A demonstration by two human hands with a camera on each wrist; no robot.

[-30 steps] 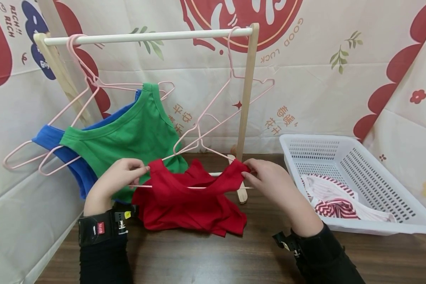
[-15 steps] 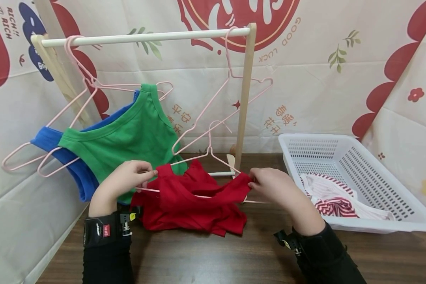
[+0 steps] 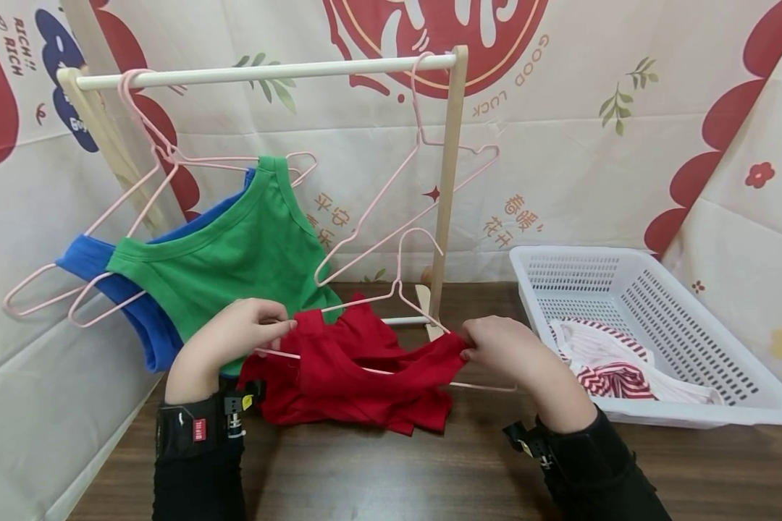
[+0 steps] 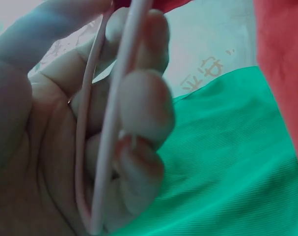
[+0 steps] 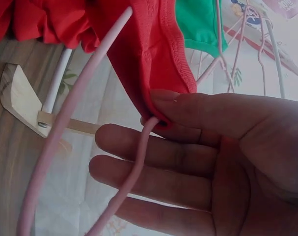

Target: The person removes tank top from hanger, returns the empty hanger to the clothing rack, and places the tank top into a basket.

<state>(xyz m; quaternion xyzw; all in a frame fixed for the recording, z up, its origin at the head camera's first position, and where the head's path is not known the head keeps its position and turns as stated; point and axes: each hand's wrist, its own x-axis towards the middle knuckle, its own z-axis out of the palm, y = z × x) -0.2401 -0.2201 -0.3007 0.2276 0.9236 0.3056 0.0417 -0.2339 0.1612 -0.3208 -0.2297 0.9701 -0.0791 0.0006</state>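
while right hand pinches red top round pink hanger, left hand apparently likewise.

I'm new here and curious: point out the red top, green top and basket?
Red top [image 3: 358,396]: head view, below the neckline.
Green top [image 3: 241,268]: head view, middle panel.
Basket [image 3: 691,333]: head view, right inner wall.
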